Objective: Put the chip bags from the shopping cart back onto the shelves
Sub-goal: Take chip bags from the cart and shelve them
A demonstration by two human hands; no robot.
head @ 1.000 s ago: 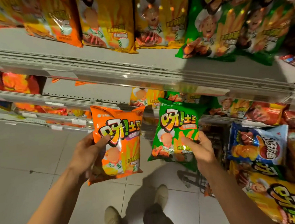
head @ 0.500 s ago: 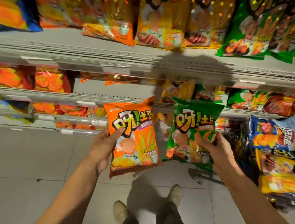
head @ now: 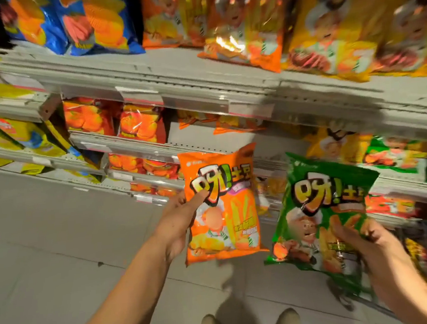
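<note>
The left hand (head: 180, 223) grips an orange chip bag (head: 221, 207) and the right hand (head: 364, 241) a green chip bag (head: 322, 211), both face-up, probably for matching against the shelves (head: 200, 85).

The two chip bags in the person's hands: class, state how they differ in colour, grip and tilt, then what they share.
The orange bag is held by the left hand at its left edge; the green bag is gripped by the right hand at its lower right corner. The orange bag is nearly upright; the green bag leans. Both show the same yellow logo, a chef and fries, and are off the shelves.
</note>
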